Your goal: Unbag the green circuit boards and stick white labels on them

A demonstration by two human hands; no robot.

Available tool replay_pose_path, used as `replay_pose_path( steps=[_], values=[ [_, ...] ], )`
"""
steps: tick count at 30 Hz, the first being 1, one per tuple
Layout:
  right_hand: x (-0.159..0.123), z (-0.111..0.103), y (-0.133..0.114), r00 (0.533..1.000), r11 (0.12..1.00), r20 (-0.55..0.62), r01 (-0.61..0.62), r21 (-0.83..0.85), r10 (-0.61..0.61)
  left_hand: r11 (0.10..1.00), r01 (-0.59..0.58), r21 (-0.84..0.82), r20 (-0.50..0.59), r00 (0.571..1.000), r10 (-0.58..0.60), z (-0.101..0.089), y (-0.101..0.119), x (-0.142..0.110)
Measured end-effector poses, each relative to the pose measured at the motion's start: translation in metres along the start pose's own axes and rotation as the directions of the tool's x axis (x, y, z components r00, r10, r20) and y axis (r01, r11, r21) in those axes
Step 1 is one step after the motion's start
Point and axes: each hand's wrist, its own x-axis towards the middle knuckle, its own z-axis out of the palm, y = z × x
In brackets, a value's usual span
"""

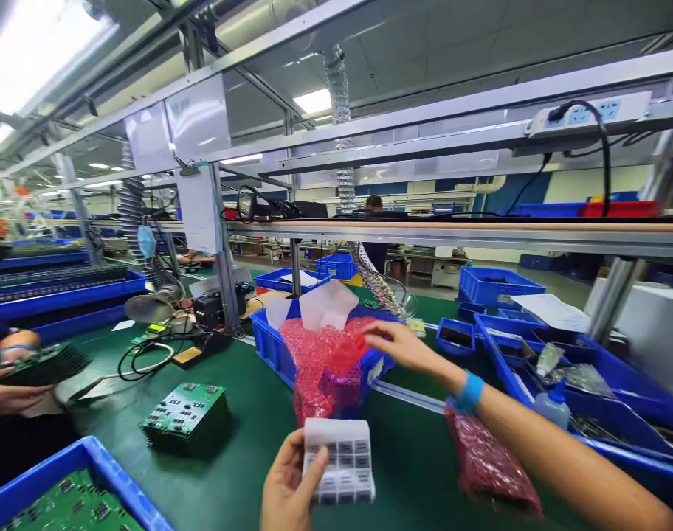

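Your left hand (292,479) pinches a white sheet (339,466) between thumb and fingers, directly below the red bubble wrap; the sheet's top edge curls over and its grid of dark cells is too blurred to read. At lower left, the frame cuts off a blue tray (127,483) of green circuit boards. At right, your forearm partly hides a glossy, crinkled red bag (494,464). A squared board stack (186,413) stands on the smooth green table (248,464).

Beyond the sheet, red bubble wrap (319,361) spills over the ribbed wall of a blue bin (273,358) and hides most of its contents. Your right hand (390,344) is at this wrap, fingers bent; you cannot tell whether they grip it. Behind the wrap rise pale, matte, translucent sheets (328,304). Farther back, the metal shelf (425,234) mostly hides a person (375,205).
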Motion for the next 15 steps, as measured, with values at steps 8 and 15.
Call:
replay_pose_path(
  steps=[8, 15],
  values=[
    [-0.227, 0.077, -0.054, 0.881, 0.632, -0.152, -0.191, 0.751, 0.447, 0.989, 0.143, 0.037, 0.401, 0.904, -0.146, 0.044, -0.021, -0.073],
    [-0.297, 0.093, -0.068, 0.503, 0.522, -0.411, -0.097, 0.848, 0.76, 0.93, 0.347, 0.117, 0.607, 0.717, -0.344, 0.027, -0.053, -0.151]
  ],
)
